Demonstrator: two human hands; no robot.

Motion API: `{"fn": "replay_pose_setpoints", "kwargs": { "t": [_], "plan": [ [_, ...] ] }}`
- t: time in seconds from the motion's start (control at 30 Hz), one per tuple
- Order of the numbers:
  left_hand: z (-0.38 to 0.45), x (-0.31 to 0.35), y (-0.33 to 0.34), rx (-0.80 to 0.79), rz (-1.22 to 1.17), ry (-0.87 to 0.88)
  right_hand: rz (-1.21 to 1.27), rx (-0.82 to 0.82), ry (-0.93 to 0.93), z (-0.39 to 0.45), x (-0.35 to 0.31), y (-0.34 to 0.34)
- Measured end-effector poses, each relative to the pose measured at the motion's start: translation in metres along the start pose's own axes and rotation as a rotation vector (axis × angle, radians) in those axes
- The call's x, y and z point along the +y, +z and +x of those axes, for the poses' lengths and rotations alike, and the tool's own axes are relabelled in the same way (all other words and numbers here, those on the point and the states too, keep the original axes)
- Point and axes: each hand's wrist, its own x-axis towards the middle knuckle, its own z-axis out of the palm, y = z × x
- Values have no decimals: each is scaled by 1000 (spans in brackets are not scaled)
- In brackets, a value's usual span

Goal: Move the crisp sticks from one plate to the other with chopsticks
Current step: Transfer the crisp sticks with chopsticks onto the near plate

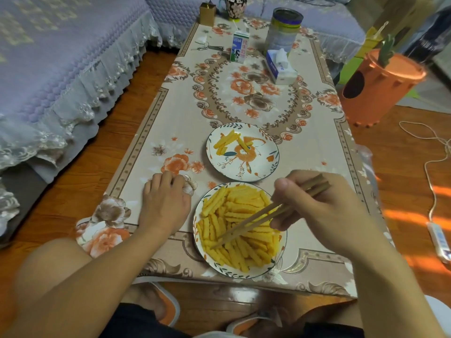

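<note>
Right hand [322,211] fingers pinching chopsticks [253,219], tips down-left among crisp sticks [234,208] lying crosswise; left hand [163,203] idle.

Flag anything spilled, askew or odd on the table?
Nothing stands out. All crisp sticks sit inside the near plate or far plate, none on the tablecloth. Milk carton and tin stand upright.

Right hand [324,206] gripping chopsticks [258,218], tips down among the crisp sticks [234,230] heaped on the near plate [199,250]. Left hand [164,201] resting on the floral tablecloth [170,113] just beside that plate, fingers curled. Far plate [268,164] beyond, holding a few sticks. Further back: milk carton [239,47], tissue box [280,67], tin [284,30], mug [235,7].
</note>
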Motion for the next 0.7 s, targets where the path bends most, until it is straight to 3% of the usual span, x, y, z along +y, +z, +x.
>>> {"fn": "replay_pose_setpoints", "kwargs": {
  "t": [0.1,0.3,0.5,0.7],
  "plan": [
    [0,0,1,6,-1,2,44,129,-36,6,-6,-13],
    [0,2,-4,-10,-4,6,124,542,-32,65,24,-31],
    [1,1,-1,-12,-3,-7,-37,627,-87,124,55,-9],
    [2,0,0,-24,-5,-17,-130,607,-73,152,64,-3]
  ]
}}
